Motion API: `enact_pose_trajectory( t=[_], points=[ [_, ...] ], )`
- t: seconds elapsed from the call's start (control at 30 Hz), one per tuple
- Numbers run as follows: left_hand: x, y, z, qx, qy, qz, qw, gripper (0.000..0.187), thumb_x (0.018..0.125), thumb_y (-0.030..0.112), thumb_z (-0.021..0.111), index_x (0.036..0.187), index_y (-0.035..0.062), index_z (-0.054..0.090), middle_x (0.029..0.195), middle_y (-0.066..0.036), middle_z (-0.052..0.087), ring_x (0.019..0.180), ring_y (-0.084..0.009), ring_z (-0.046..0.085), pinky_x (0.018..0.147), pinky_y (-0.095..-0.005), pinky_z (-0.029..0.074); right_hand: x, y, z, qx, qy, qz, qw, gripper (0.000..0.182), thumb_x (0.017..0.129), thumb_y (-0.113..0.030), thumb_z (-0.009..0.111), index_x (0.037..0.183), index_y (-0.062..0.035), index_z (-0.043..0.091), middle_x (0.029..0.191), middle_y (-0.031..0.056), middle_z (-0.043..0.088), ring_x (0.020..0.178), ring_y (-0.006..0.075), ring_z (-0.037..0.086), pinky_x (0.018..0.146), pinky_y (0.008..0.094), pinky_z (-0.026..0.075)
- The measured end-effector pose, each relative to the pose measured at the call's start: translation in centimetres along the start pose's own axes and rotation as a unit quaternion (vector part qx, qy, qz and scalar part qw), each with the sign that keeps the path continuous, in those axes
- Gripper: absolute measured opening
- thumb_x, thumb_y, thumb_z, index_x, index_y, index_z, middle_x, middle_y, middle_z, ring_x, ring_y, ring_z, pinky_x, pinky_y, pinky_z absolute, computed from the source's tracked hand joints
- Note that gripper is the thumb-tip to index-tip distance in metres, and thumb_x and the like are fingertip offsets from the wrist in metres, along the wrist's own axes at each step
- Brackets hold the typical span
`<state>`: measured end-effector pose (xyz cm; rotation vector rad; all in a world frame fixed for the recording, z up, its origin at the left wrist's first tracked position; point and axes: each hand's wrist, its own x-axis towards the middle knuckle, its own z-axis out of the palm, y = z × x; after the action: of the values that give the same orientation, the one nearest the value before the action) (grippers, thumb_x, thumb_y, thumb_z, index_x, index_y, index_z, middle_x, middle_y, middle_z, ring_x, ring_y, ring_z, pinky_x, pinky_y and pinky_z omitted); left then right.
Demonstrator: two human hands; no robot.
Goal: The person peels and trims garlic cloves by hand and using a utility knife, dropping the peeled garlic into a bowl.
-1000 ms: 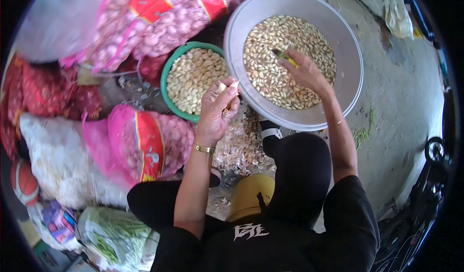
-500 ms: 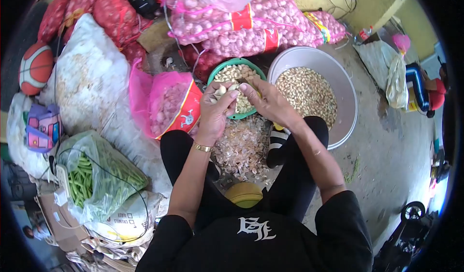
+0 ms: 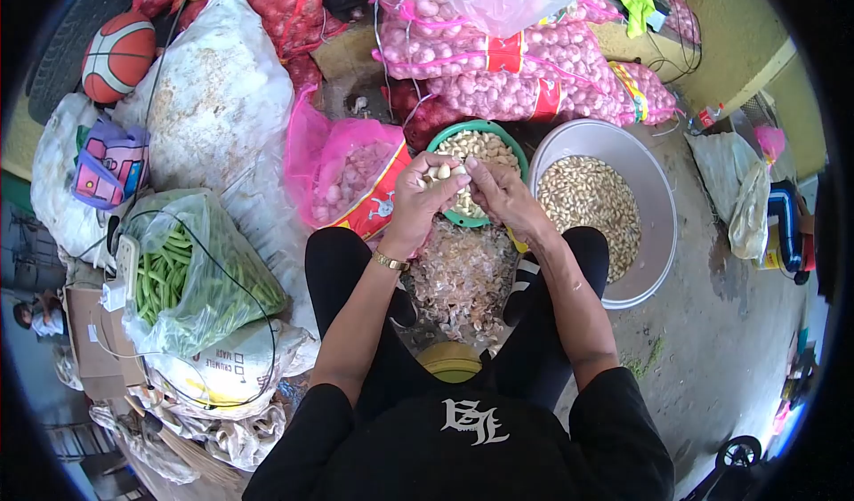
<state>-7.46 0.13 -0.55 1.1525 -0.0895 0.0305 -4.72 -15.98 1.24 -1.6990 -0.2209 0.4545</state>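
Garlic cloves [image 3: 444, 173], smooth, pale, in left fingers [image 3: 452, 184], papery peels [image 3: 458, 274] heaped

The hands [image 3: 505, 203] hide part of the green basin [image 3: 519, 142], and the motorbike [image 3: 740, 455] is cut off below.

The left grip [image 3: 422, 195] holds pale cloves [image 3: 444, 172], the right grip [image 3: 511, 200] close beside, near a green basin [image 3: 517, 143].

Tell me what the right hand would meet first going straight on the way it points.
Most likely the pale cloves held in the left hand, just ahead of the right hand; whether they touch is unclear.
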Motion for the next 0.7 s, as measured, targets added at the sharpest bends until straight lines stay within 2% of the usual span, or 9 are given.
enact_pose_trajectory(
  t=[0.1, 0.23, 0.4, 0.47, 0.6, 0.7],
  points=[
    [0.3, -0.3, -0.4, -0.077, 0.009, -0.043, 0.996, 0.015, 0.089, 0.006, 0.065, 0.102, 0.0038, 0.059, 0.088, 0.0, 0.059, 0.064, -0.0031, 0.05, 0.048, -0.0155, 0.036, 0.1, -0.1, -0.1, 0.01, -0.012, 0.007, 1.0, 0.049, 0.096, -0.053, 0.048, 0.073, -0.0102, 0.05, 0.058, -0.0061, 0.039, 0.047, 0.0039, 0.034, 0.041, 0.0218, 0.027],
    [0.3, -0.5, -0.8, -0.053, 0.006, -0.061, 0.997, 0.014, 0.09, 0.008, 0.064, 0.102, 0.0042, 0.058, 0.089, -0.001, 0.059, 0.062, -0.0036, 0.049, 0.048, -0.0159, 0.036, 0.4, 0.4, 0.1, -0.017, -0.009, -0.009, 1.0, 0.051, 0.098, -0.047, 0.046, 0.071, -0.0048, 0.052, 0.06, -0.0035, 0.043, 0.056, 0.0073, 0.038, 0.049, 0.0262, 0.031],
    [0.6, -1.0, -1.0, -0.059, -0.026, -0.051, 0.997, 0.014, 0.09, 0.005, 0.062, 0.104, 0.004, 0.058, 0.091, -0.001, 0.059, 0.065, -0.0033, 0.048, 0.049, -0.0167, 0.037, 0.9, 1.0, -0.3, -0.013, -0.01, -0.01, 1.0, 0.053, 0.098, -0.048, 0.044, 0.071, -0.0041, 0.052, 0.06, -0.0028, 0.043, 0.056, 0.0075, 0.038, 0.05, 0.0259, 0.032],
    [0.8, -1.5, -1.2, -0.058, -0.033, -0.05, 0.996, 0.015, 0.09, 0.005, 0.062, 0.105, 0.0041, 0.057, 0.091, -0.001, 0.058, 0.065, -0.0032, 0.049, 0.049, -0.0167, 0.037, 1.1, 1.4, -0.1, 0.024, -0.005, -0.007, 1.0, 0.045, 0.098, -0.049, 0.047, 0.071, -0.0119, 0.048, 0.056, -0.0081, 0.034, 0.046, 0.0035, 0.028, 0.04, 0.0225, 0.021],
    [1.1, -1.7, -1.2, -0.056, -0.029, -0.055, 0.996, 0.017, 0.09, 0.004, 0.062, 0.106, 0.0043, 0.058, 0.089, 0.0, 0.058, 0.064, -0.0031, 0.049, 0.048, -0.0167, 0.037, 1.4, 1.7, -0.3, 0.036, -0.005, 0.022, 0.999, 0.045, 0.098, -0.049, 0.047, 0.071, -0.0123, 0.047, 0.056, -0.0084, 0.033, 0.046, 0.0035, 0.027, 0.04, 0.0226, 0.02],
    [1.3, -1.8, -0.8, -0.039, -0.015, -0.017, 0.999, 0.016, 0.089, 0.003, 0.063, 0.105, 0.0044, 0.059, 0.086, 0.0, 0.057, 0.062, -0.0028, 0.048, 0.045, -0.0166, 0.035, 1.9, 1.9, -0.4, 0.034, 0.003, -0.016, 0.999, 0.045, 0.097, -0.049, 0.048, 0.071, -0.0127, 0.047, 0.057, -0.0085, 0.034, 0.046, 0.0033, 0.028, 0.041, 0.0222, 0.021]
  ],
)
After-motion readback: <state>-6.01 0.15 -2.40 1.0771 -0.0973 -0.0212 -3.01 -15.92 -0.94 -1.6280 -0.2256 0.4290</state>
